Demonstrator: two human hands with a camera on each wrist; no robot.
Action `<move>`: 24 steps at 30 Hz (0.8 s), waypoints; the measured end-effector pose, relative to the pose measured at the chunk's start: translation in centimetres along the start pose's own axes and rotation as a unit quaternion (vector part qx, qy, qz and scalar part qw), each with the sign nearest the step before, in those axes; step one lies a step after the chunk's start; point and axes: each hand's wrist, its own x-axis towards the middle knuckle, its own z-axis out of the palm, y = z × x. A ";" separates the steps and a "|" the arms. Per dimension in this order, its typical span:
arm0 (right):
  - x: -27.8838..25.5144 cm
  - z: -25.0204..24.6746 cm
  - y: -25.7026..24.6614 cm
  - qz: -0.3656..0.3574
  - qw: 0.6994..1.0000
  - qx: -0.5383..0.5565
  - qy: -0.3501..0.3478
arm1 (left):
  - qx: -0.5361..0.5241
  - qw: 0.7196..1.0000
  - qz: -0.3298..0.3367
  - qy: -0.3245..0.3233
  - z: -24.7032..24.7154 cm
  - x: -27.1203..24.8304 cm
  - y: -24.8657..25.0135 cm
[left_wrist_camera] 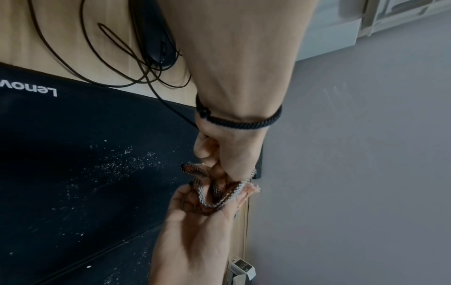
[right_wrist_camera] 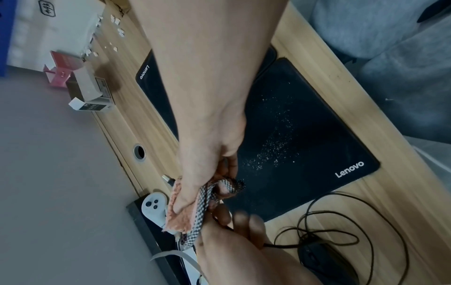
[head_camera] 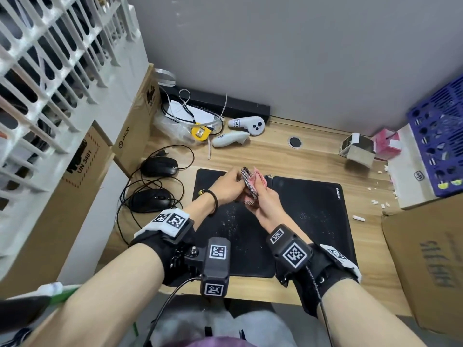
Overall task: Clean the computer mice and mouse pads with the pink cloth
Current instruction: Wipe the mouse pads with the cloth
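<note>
Holding the pink cloth (head_camera: 250, 184) bunched between both hands, above the seam where the two mouse pads meet. Left hand (head_camera: 226, 186) pinches the checkered border of the cloth, right hand (head_camera: 265, 199) has fingers curled round the pink body; neither hand is free. Looks like folding or re-gripping the cloth, not wiping; cloth is up off the surface.

Near mouse pad (head_camera: 225, 236), the left one, lies under the forearms and carries white specks and crumbs across its middle, clear in both wrist views. So it reads as not cleaned yet, or only partly. Right mouse pad (head_camera: 320, 216) with the Lenovo logo also shows faint speckling, lighter; cannot tell if it has been wiped.

Further left, two black wired mice sit off the pads on the wooden desk (head_camera: 275, 156): near mouse (head_camera: 152, 200) and far mouse (head_camera: 160, 167), cables tangled between them. Neither is touched. No way to judge from here whether they are clean.

Judgement: early stage, cloth in hand, visible dirt left on at least the left pad, both mice likely pending.

Back of desk: two white controllers (head_camera: 246, 123), a yellow tape measure (head_camera: 200, 131), small boxes (head_camera: 358, 147) at right, scattered white bits near them.
</note>
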 end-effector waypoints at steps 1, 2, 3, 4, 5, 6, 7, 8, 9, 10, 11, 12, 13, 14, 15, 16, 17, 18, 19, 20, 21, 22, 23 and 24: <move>0.1 -0.5 0.0 0.006 1.000 0.004 0.006 | 0.026 0.999 0.015 0.010 0.1 0.0 -0.2; 0.3 -1.1 0.1 0.009 1.000 0.016 0.013 | 0.043 0.999 0.028 0.015 0.2 0.0 -0.5; 0.4 -1.8 0.2 0.010 0.999 0.037 0.021 | 0.053 0.998 0.035 0.016 0.3 0.0 -0.7; 0.6 -2.4 0.3 0.011 0.997 0.068 0.029 | 0.057 0.998 0.037 0.012 0.5 0.1 -1.0; 0.7 -3.0 0.3 0.013 0.995 0.090 0.032 | 0.059 0.998 0.035 0.004 0.6 0.0 -1.0; 0.7 -3.4 0.3 0.018 0.995 0.091 0.032 | 0.063 0.997 0.037 -0.007 0.8 -0.1 -1.1; 0.7 -3.7 0.3 0.024 0.997 0.070 0.032 | 0.072 0.996 0.043 -0.020 1.0 -0.1 -1.1; 0.6 -4.0 0.2 0.027 0.998 0.044 0.030 | 0.082 0.995 0.053 -0.031 1.2 -0.1 -1.0; 0.5 -4.2 0.2 0.026 0.999 0.022 0.028 | 0.094 0.993 0.057 -0.035 1.4 0.0 -0.8; 0.4 -4.5 0.1 0.025 0.999 0.010 0.024 | 0.106 0.992 0.061 -0.034 1.6 0.1 -0.6; 0.4 -4.7 0.1 0.022 1.000 -0.001 0.017 | 0.121 0.990 0.063 -0.028 1.8 0.1 -0.3; 0.2 -4.9 -0.1 0.022 1.000 -0.015 0.008 | 0.141 0.988 0.066 -0.023 1.9 0.1 -0.1; 0.1 -5.1 -0.1 0.022 0.999 -0.031 0.001 | 0.168 0.983 0.071 -0.020 2.2 0.1 0.1; 0.0 -5.2 -0.2 0.025 0.999 -0.044 -0.005 | 0.200 0.977 0.078 -0.016 2.4 0.0 0.3; 0.1 -5.4 -0.2 0.029 0.998 -0.057 -0.010 | 0.237 0.968 0.087 -0.005 2.6 0.0 0.5; 0.1 -5.5 -0.3 0.034 0.997 -0.069 -0.014 | 0.277 0.956 0.095 0.014 2.8 -0.1 0.7; 0.2 -5.5 -0.4 0.039 0.996 -0.081 -0.017 | 0.318 0.942 0.100 0.037 3.0 -0.1 0.8; 0.2 -5.5 -0.6 0.043 0.995 -0.090 -0.020 | 0.357 0.926 0.106 0.057 3.2 -0.1 0.9; 0.4 -5.4 -0.7 0.046 0.994 -0.098 -0.021 | 0.388 0.912 0.111 0.069 3.3 -0.1 0.9; 0.4 -5.2 -0.9 0.047 0.993 -0.103 -0.018 | 0.410 0.901 0.118 0.075 3.4 -0.1 1.0; 0.5 -4.9 -1.0 0.048 0.993 -0.109 -0.010 | 0.424 0.894 0.125 0.075 3.5 0.0 0.9; 0.5 -4.6 -1.1 0.044 0.992 -0.115 0.003 | 0.430 0.890 0.134 0.072 3.6 0.0 0.9; 0.7 -4.3 -1.1 0.036 0.992 -0.123 0.017 | 0.430 0.889 0.139 0.070 3.6 0.0 0.7; 0.9 -4.0 -1.2 0.027 0.991 -0.131 0.030 | 0.424 0.892 0.140 0.068 3.6 0.1 0.6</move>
